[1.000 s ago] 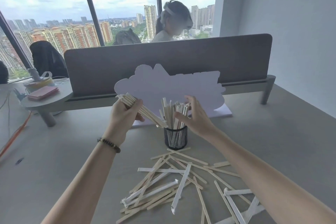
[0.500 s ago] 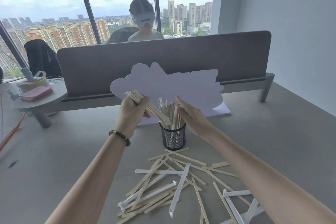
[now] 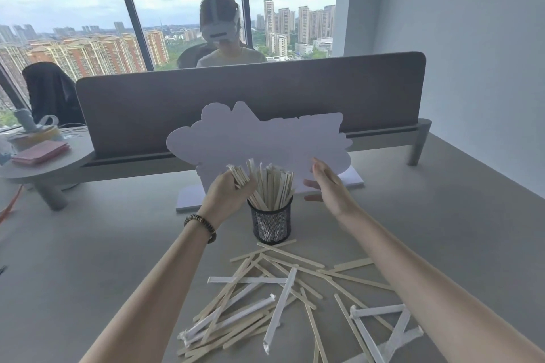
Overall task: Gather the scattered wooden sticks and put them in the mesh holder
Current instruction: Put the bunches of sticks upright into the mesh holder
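Left hand grips a bundle of wooden sticks, fingers curled round it, lower ends angled into the mouth of the mesh holder. The holder stands mid-tabletop, just in front of the white cutout board, and is already well filled with upright sticks.

Step in hand, as I read it: seat this bundle. Do it well — tilt the bundle closer to upright so the ends clear the rim, let them slide down beside the ones already in, and loosen the fingers only once the ends are inside. The holder looks light; a sideways shove could tip it.

Right hand is just right of the holder, fingers apart and straight, holding nothing — well placed to steady the standing sticks or the holder.

Loose sticks lie in a heap on the near tabletop, some in white paper wrappers.

No readable writing or brand anywhere; the cutout board is blank.
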Action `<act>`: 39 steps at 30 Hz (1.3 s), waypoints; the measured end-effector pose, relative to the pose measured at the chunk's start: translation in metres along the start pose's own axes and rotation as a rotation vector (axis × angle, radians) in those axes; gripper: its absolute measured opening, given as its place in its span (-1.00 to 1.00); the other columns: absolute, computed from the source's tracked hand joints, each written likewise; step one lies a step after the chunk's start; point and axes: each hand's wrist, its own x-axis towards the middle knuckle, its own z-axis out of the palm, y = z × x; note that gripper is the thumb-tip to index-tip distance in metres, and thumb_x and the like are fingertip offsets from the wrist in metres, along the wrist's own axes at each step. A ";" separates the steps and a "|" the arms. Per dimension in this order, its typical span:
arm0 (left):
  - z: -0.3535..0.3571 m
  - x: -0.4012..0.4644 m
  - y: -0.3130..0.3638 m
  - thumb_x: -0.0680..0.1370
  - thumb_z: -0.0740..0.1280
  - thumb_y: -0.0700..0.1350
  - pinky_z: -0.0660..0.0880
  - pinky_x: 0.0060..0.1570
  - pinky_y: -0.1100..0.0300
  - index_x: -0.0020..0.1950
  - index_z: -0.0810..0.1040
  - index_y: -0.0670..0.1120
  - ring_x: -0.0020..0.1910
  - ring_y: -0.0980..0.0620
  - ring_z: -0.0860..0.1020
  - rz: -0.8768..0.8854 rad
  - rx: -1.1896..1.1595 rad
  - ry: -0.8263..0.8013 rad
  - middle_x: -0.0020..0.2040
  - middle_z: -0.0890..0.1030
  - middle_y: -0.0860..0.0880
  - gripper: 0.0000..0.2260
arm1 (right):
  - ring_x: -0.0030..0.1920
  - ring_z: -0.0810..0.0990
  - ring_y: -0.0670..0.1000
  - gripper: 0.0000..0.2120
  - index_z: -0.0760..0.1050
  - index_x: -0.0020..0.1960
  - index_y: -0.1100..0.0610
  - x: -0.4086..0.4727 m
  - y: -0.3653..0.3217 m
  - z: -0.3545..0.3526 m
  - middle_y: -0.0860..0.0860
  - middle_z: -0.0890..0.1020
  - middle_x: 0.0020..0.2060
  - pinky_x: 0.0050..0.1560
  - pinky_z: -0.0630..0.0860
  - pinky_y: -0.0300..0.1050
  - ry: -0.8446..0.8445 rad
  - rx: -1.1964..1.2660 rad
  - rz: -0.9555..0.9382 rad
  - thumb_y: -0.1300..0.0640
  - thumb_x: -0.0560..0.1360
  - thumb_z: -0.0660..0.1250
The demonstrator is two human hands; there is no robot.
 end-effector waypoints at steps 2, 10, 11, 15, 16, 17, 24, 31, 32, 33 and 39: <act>0.005 0.001 -0.002 0.57 0.33 0.01 0.19 -0.46 0.17 -0.36 0.28 -0.08 -0.51 0.05 0.27 0.010 0.029 -0.006 -0.46 0.32 0.01 -0.62 | 0.22 0.54 -0.06 -0.51 0.19 0.57 0.02 -0.003 0.004 -0.004 -0.05 0.35 0.42 0.12 0.62 0.01 0.027 0.027 0.022 -0.12 0.69 0.01; 0.016 -0.007 -0.006 0.63 0.23 -0.03 0.35 -0.25 0.27 0.08 0.53 -0.14 -0.12 0.01 0.49 0.077 0.090 -0.137 -0.07 0.59 -0.09 -0.80 | 0.18 0.60 0.03 -0.58 0.37 0.46 0.04 -0.020 0.012 -0.017 0.06 0.47 0.31 0.02 0.65 0.00 0.063 0.040 0.064 -0.09 0.70 0.02; 0.016 -0.005 -0.006 0.63 0.23 -0.02 0.36 -0.25 0.26 0.10 0.50 -0.12 -0.13 0.00 0.51 0.080 0.114 -0.158 -0.07 0.59 -0.08 -0.81 | 0.17 0.61 0.05 -0.59 0.38 0.44 0.04 -0.022 0.012 -0.018 0.08 0.48 0.29 0.02 0.64 0.02 0.062 0.039 0.066 -0.08 0.70 0.02; 0.012 -0.003 0.000 0.63 0.20 -0.02 0.48 -0.03 0.10 0.27 0.42 -0.03 0.01 -0.07 0.57 0.082 0.161 -0.252 -0.02 0.59 -0.04 -0.76 | 0.13 0.64 0.06 -0.62 0.43 0.37 0.04 -0.030 0.011 -0.022 0.09 0.51 0.25 0.03 0.63 0.07 0.031 0.024 0.076 -0.09 0.70 0.01; 0.011 -0.005 0.003 0.63 0.19 -0.02 0.48 0.02 0.07 0.33 0.39 -0.01 0.01 -0.10 0.57 0.072 0.140 -0.274 -0.04 0.58 -0.04 -0.73 | 0.13 0.64 0.06 -0.61 0.43 0.37 0.05 -0.033 0.009 -0.022 0.09 0.52 0.24 0.00 0.63 0.04 0.016 0.017 0.083 -0.10 0.70 0.01; 0.011 -0.007 0.005 0.64 0.18 -0.02 0.46 0.02 0.07 0.37 0.36 0.00 0.01 -0.15 0.56 0.052 0.112 -0.287 -0.08 0.56 -0.05 -0.71 | 0.13 0.65 0.06 -0.60 0.43 0.37 0.05 -0.035 0.009 -0.023 0.09 0.52 0.23 -0.03 0.64 0.00 0.002 0.011 0.089 -0.10 0.69 0.01; 0.013 -0.019 0.003 0.59 0.27 0.13 0.50 -0.01 0.01 0.14 0.35 -0.03 -0.02 -0.02 0.54 -0.066 -0.084 -0.120 0.04 0.56 0.00 -0.72 | 0.04 0.69 0.14 -0.61 0.46 0.31 0.10 -0.051 0.006 -0.030 0.15 0.61 0.13 -0.12 0.61 -0.07 -0.086 -0.043 0.128 -0.11 0.69 0.05; 0.004 -0.049 -0.013 0.34 0.31 0.46 0.45 0.28 0.01 0.46 0.26 -0.04 0.25 -0.04 0.50 -0.192 -0.078 -0.245 0.29 0.52 -0.09 -0.14 | -0.04 0.67 0.05 -0.64 0.57 0.12 0.08 -0.073 0.012 -0.042 0.09 0.69 -0.01 0.07 0.56 0.00 -0.282 -0.495 0.123 -0.14 0.65 0.15; 0.005 -0.055 -0.014 0.32 0.32 0.47 0.43 0.29 0.03 0.50 0.24 -0.05 0.29 -0.06 0.48 -0.197 -0.039 -0.282 0.35 0.49 -0.11 -0.08 | -0.03 0.66 0.02 -0.65 0.58 0.09 0.04 -0.077 0.014 -0.045 0.03 0.69 -0.02 0.11 0.54 0.03 -0.296 -0.606 0.087 -0.18 0.62 0.17; 0.005 -0.063 -0.015 0.34 0.35 0.44 0.41 0.31 0.05 0.53 0.20 -0.07 0.34 -0.08 0.46 -0.209 0.016 -0.326 0.41 0.44 -0.13 -0.07 | 0.02 0.65 -0.01 -0.65 0.58 0.09 -0.01 -0.083 0.014 -0.047 -0.03 0.69 0.00 0.16 0.52 0.02 -0.305 -0.689 0.066 -0.23 0.60 0.18; 0.005 -0.102 -0.023 0.20 0.18 0.65 0.21 0.47 -0.07 0.57 0.10 0.07 0.53 -0.05 0.19 -0.044 0.538 -0.715 0.54 0.26 0.02 0.09 | 0.55 0.20 0.07 0.25 0.15 0.58 -0.06 -0.122 0.006 -0.056 0.00 0.25 0.55 0.49 0.21 0.19 -0.550 -1.100 0.224 -0.76 0.07 -0.12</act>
